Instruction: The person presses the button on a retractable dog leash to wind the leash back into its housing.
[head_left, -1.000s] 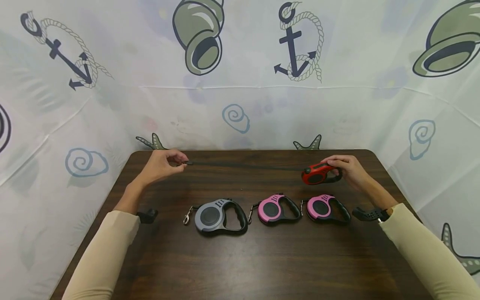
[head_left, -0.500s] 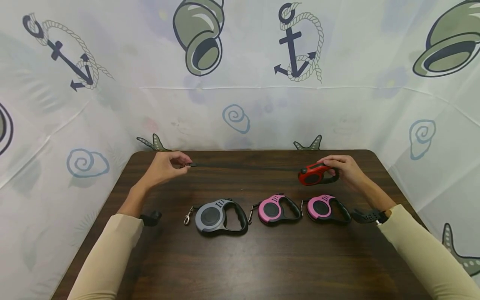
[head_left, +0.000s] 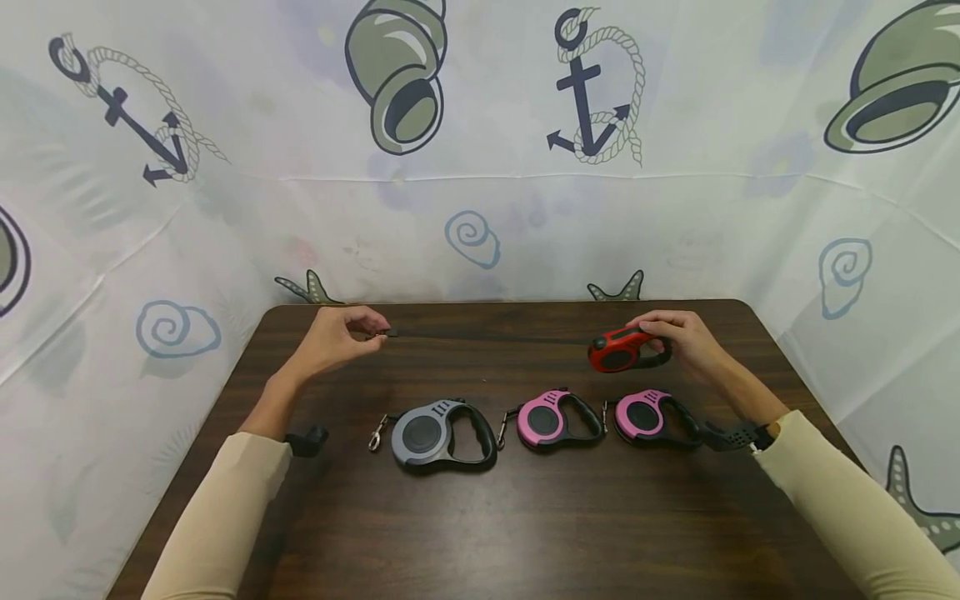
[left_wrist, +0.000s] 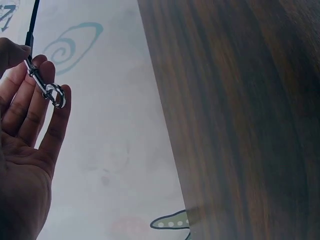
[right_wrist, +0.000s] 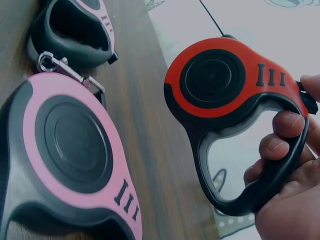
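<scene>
The right hand [head_left: 678, 335] is gripping the red leash reel [head_left: 621, 350] by its handle above the tabletop [head_left: 525, 517], while the left hand [head_left: 337, 337] is pinching the metal clip [left_wrist: 47, 90] in its fingers, the black cord [head_left: 487, 336] stretching taut between them

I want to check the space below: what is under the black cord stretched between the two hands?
Under the black cord only the bare dark wooden table shows. The cord's end inside the left hand is covered in the head view.

Four retractable leashes — one red [head_left: 622, 350], one grey [head_left: 438, 435], two pink [head_left: 558, 419] [head_left: 654, 419].
</scene>
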